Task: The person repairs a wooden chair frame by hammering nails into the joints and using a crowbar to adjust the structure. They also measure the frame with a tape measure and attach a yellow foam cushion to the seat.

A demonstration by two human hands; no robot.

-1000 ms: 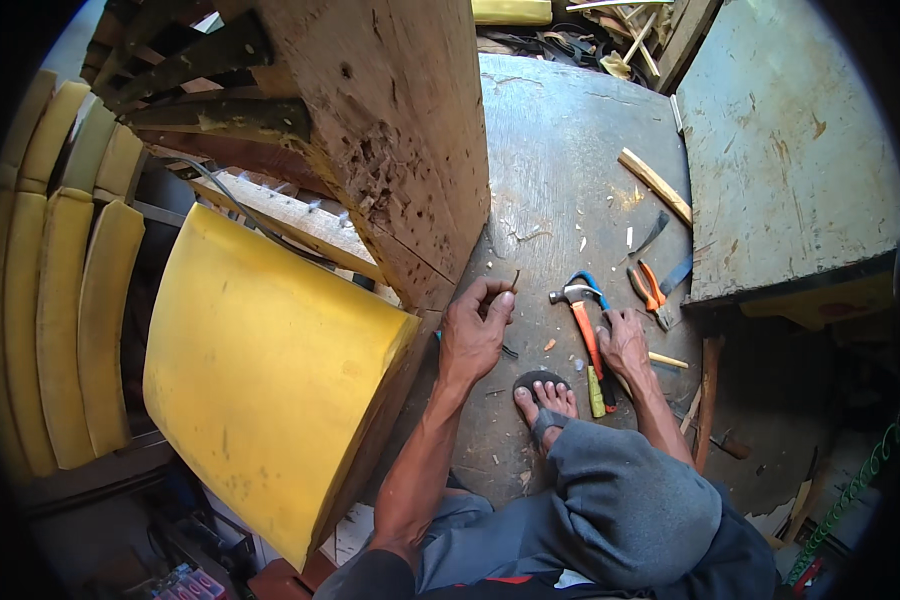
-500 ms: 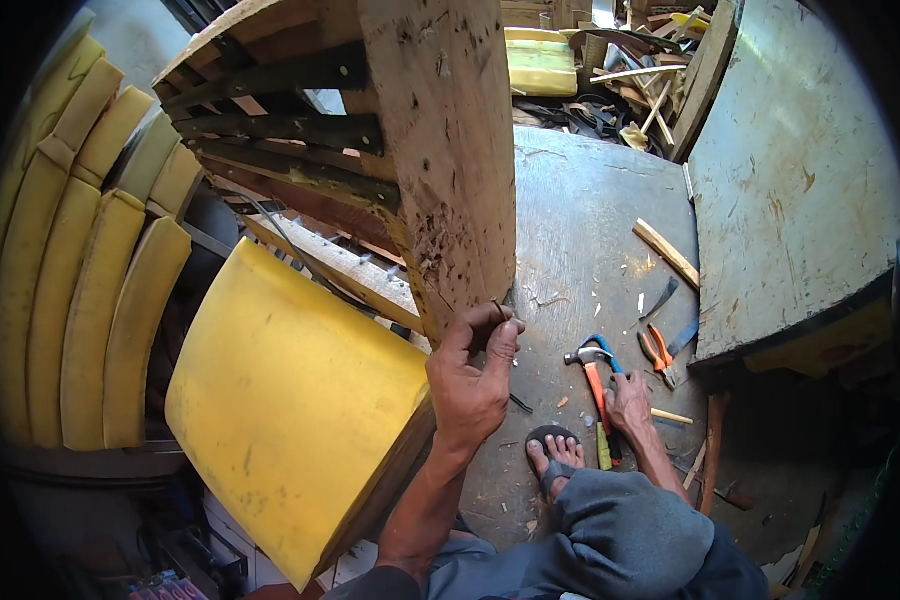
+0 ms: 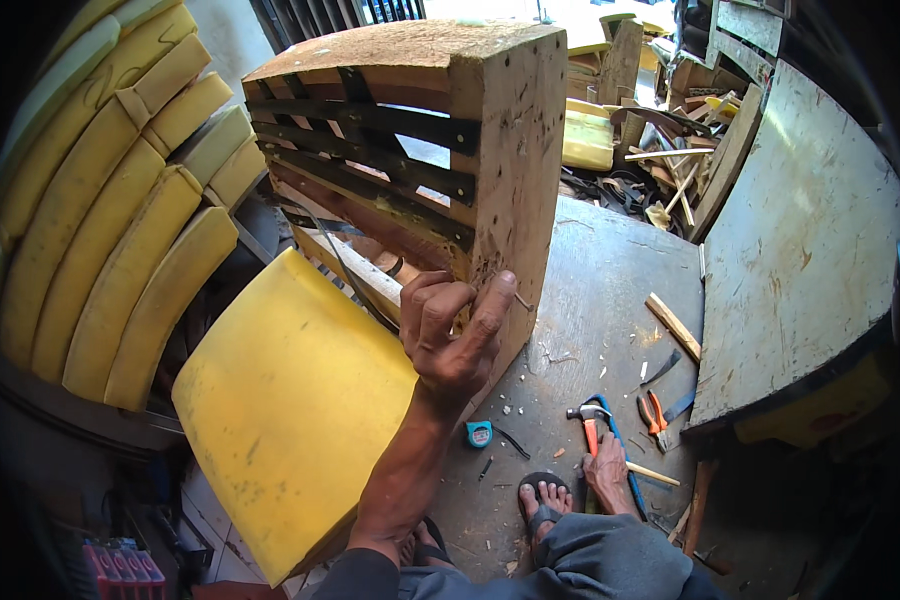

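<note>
My left hand point(image 3: 452, 328) is raised against the post point(image 3: 515, 150) of a wooden chair frame with black webbing straps point(image 3: 390, 165), its thumb and forefinger pinched on a small nail point(image 3: 522, 301). Lower right, my right hand point(image 3: 606, 472) is closed on the orange handle of a claw hammer point(image 3: 591, 428) lying on the grey floorboard point(image 3: 580, 260). A blue bar-like tool point(image 3: 620, 445) runs alongside it. Orange-handled pliers point(image 3: 657, 418), a teal tape measure point(image 3: 478, 434) and a wood offcut point(image 3: 673, 323) lie nearby.
A large yellow foam-padded seat point(image 3: 280, 400) leans at left, before stacked curved foam pieces point(image 3: 110, 270). A pale grey panel point(image 3: 790, 250) borders the right. Scrap wood point(image 3: 685, 150) is piled at the back. My foot point(image 3: 545, 500) rests on the floorboard, below the hammer.
My left hand has risen and moved onto the wooden post with the nail. The view has tilted up, showing more of the frame and background. My right hand now grips the hammer handle.
</note>
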